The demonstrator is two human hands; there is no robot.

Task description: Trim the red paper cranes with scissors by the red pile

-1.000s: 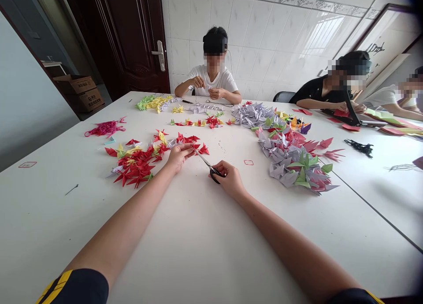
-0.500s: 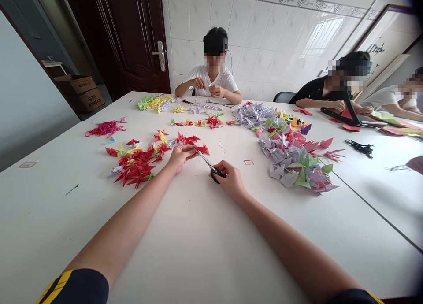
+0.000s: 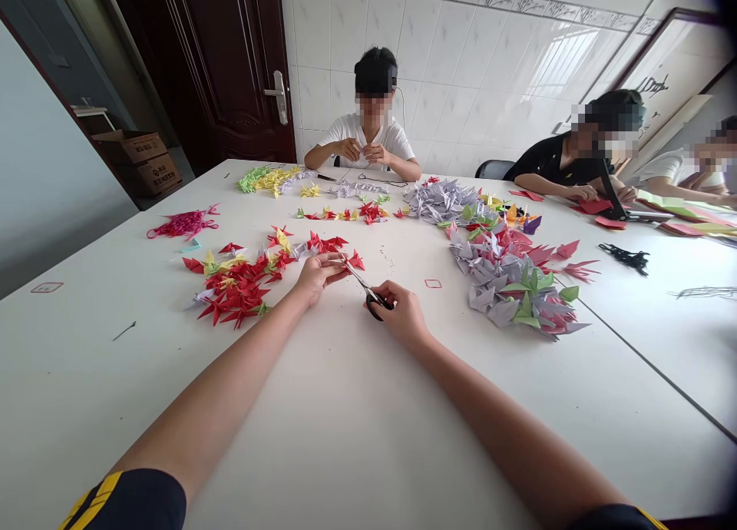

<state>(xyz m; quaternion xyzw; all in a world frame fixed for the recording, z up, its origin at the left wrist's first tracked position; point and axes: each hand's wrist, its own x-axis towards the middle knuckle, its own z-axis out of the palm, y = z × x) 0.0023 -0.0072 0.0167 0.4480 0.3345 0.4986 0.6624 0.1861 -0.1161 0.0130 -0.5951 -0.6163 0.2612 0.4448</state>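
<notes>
On the white bench (image 3: 276, 430), the right hand (image 3: 401, 311) grips black-handled metal scissors (image 3: 368, 288), angled presumably for close tip control, toward the left hand (image 3: 314, 279), whose narrowed fingers, contents indiscernible, sit near a red folded-paper piece (image 3: 355, 261).

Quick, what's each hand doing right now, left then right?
Left hand: at the tips of the scissors; whether it grips anything cannot be told.
Right hand: closed, holding the scissors by their black handles.

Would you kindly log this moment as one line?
right hand: holding scissors | left hand: near their tips | nearby: red folded paper
</notes>
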